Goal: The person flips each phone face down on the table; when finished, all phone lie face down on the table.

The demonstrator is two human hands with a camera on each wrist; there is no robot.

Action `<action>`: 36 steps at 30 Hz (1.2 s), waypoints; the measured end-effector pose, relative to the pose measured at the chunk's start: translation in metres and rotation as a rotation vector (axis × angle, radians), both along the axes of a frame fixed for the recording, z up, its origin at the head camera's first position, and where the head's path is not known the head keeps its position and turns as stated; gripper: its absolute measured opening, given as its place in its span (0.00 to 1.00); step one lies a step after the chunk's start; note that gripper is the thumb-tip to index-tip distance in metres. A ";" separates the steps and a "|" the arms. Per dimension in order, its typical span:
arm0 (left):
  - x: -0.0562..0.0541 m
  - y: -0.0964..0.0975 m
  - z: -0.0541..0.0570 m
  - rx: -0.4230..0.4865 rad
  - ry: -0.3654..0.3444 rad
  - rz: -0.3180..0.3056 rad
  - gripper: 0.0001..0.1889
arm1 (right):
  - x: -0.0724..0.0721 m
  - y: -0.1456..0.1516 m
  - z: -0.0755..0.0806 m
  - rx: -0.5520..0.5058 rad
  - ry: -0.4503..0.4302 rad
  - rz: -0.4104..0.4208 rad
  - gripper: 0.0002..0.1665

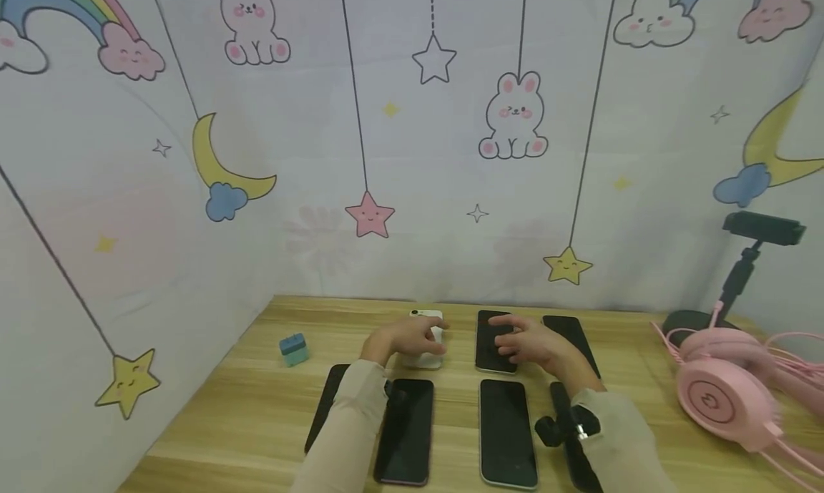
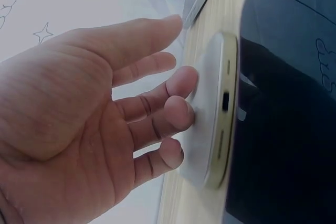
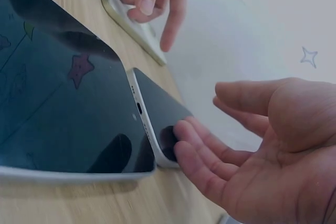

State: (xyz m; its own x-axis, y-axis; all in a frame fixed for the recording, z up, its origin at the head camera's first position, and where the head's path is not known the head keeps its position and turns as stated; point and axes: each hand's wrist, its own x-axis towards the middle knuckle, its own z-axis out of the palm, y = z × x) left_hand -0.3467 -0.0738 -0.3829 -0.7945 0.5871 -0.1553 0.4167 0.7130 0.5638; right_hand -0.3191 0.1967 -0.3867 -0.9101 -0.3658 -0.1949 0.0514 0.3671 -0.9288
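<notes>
My left hand (image 1: 412, 337) is over a white phone (image 1: 425, 362) in the back row, which lies with its camera side up. In the left wrist view, several bent fingertips (image 2: 179, 113) are at the phone's pale back; whether they press it I cannot tell. To the right, my right hand (image 1: 534, 343) hovers at the right side of a black-screened phone (image 1: 491, 353), lying screen up. In the right wrist view its fingertips (image 3: 188, 153) reach the edge of that screen, with the thumb held apart. Neither hand grips anything.
Dark phones lie nearer me: one (image 1: 405, 436) centre-left, one (image 1: 507, 436) centre-right, others (image 1: 325, 407) partly under the sleeves. Another phone (image 1: 573, 339) is back right. A small blue block (image 1: 294, 349), pink headphones (image 1: 727, 400) and a black stand (image 1: 737, 285) flank them.
</notes>
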 end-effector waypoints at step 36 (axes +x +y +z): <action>0.005 0.052 -0.002 0.030 -0.068 -0.109 0.31 | 0.010 0.026 0.000 0.021 -0.028 -0.066 0.36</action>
State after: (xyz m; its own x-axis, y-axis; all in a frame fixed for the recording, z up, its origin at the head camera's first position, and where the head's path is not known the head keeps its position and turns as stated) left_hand -0.3417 -0.0214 -0.3847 -0.7137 0.6748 -0.1877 0.4513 0.6480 0.6135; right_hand -0.3093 0.2231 -0.3869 -0.9261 -0.3011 -0.2272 0.1015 0.3812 -0.9189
